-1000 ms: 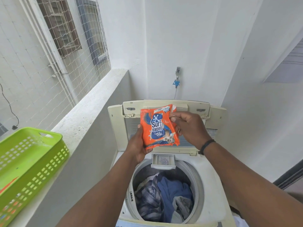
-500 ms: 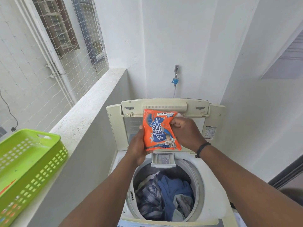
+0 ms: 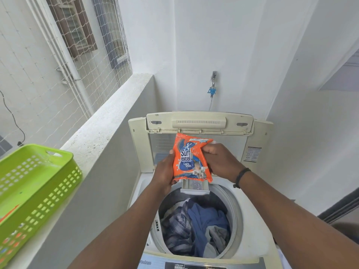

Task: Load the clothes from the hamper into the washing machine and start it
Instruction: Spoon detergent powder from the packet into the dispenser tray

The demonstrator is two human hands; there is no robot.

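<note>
Both hands grip an orange detergent packet (image 3: 191,158) above the open washing machine (image 3: 258,226), left hand (image 3: 164,173) fingers wrapped on its edge, right hand (image 3: 219,162) fingers pinching its top corner, clothes (image 3: 198,228) in the drum, green hamper (image 3: 35,183) on the ledge's near end.

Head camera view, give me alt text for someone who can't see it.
Two hands, left hand and right hand, hold an orange detergent packet above the pulled-out dispenser drawer of an open top-loading washing machine with clothes in its drum. A green basket sits on the ledge at left.
</note>
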